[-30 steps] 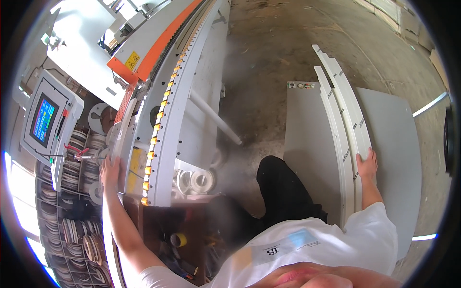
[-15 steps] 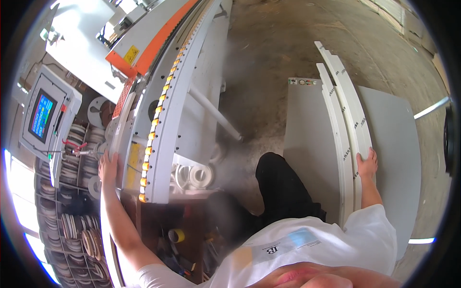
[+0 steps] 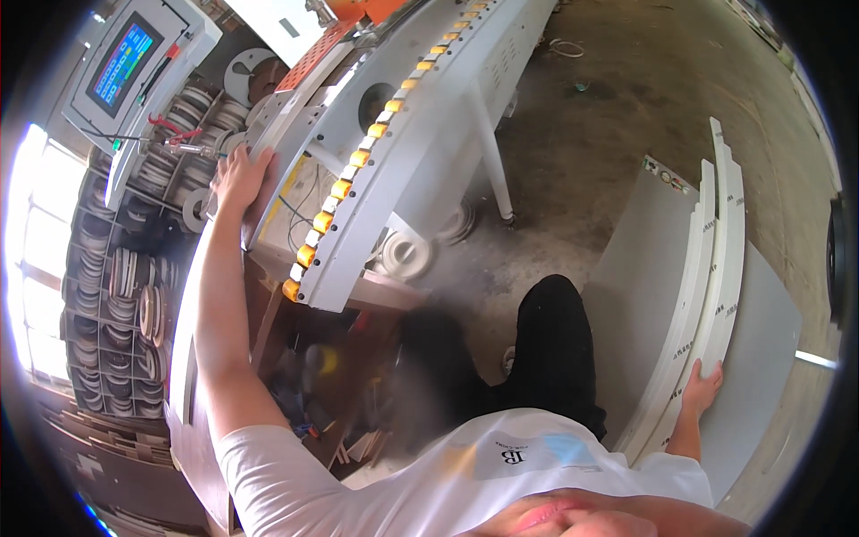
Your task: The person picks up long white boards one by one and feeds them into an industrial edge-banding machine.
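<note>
My left hand (image 3: 238, 182) lies on the near end of the edge-banding machine (image 3: 429, 152), fingers stretched out and thumb spread, over a narrow pale strip (image 3: 279, 119) that runs along the machine bed. At lower right, my right hand (image 3: 702, 390) rests against the outer side of a stack of long white strips (image 3: 713, 327), with its fingers extended and apart. The strips bear small dark printed marks and lie lengthwise on large grey panels (image 3: 637, 255). The underside of my right hand is hidden.
A control screen (image 3: 125, 64) stands at upper left above a rack of edge-band rolls (image 3: 134, 295). Yellow rollers (image 3: 360, 158) line the machine's side rail. White rolls (image 3: 403, 255) sit below it. A machine leg (image 3: 497, 174) meets the concrete floor (image 3: 617, 107).
My view has swung left, so the machine and strips sit farther right in it. My left hand appears higher, its thumb more spread. My right hand appears lower along the strips.
</note>
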The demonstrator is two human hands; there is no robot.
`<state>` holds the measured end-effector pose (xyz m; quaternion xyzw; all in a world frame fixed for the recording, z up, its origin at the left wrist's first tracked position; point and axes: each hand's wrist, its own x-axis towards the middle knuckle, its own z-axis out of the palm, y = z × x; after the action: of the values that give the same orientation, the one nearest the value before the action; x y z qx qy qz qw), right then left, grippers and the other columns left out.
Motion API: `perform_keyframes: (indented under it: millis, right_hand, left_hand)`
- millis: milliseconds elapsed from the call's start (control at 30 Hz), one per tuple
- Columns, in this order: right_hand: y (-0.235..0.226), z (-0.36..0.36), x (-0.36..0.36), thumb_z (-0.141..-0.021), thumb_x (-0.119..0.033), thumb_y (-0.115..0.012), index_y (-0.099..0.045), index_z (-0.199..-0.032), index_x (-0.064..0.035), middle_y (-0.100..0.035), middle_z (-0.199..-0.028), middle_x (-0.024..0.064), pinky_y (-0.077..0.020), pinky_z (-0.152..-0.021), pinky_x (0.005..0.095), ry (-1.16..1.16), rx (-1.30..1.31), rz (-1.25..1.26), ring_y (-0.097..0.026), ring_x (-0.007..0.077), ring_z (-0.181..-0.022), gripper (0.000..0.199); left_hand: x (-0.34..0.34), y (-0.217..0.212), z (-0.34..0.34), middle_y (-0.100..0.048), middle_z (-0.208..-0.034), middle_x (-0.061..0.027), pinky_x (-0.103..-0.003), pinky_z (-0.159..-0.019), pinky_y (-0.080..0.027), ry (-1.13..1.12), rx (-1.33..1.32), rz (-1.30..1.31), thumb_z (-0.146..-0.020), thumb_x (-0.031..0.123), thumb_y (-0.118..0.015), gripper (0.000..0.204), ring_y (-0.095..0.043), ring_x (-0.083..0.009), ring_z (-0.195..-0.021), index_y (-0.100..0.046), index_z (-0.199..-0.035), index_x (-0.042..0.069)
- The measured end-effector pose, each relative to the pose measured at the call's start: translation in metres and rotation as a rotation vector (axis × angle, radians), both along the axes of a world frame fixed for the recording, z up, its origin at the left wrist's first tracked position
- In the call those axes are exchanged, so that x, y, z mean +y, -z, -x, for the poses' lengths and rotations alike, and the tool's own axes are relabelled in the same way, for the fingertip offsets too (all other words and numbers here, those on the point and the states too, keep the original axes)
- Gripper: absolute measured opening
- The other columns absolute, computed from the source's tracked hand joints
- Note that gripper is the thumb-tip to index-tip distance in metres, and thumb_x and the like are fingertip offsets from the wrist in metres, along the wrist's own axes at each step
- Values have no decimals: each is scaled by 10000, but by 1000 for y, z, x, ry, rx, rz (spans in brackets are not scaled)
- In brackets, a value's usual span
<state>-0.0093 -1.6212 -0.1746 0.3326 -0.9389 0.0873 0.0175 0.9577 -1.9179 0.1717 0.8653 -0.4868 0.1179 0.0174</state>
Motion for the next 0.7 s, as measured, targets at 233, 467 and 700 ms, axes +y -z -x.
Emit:
perform_keyframes:
  millis: [233,467,700]
  right_hand:
    - [14,10,4,-1014,-590,-641,-463,-1616,-135,-485,-1638,143,-423,-1204,498,-41,4,52,-493,382,-1476,776]
    - [20,19,7,-1003,-607,-646,-474,-1600,-138,-490,-1628,132,-437,-1194,502,-48,61,47,-505,370,-1464,779]
    - [-9,-7,-5,-1002,-624,-632,-453,-1619,-122,-467,-1649,151,-408,-1224,496,9,-22,-5,-477,374,-1490,816]
  left_hand:
    - [-74,-3,28,-463,-1680,-148,-734,-1257,-178,4,16,59,-955,776,-520,956,-331,-377,-1602,-492,-1588,60]
    - [-99,-1,51,-484,-1658,-182,-569,-1264,-301,72,-72,86,-989,710,-514,885,-402,-379,-1559,-499,-1587,58]
    - [32,2,-19,-541,-1599,-194,-505,-1241,-361,168,-83,81,-1022,662,-524,809,-475,-397,-1500,-524,-1555,55]
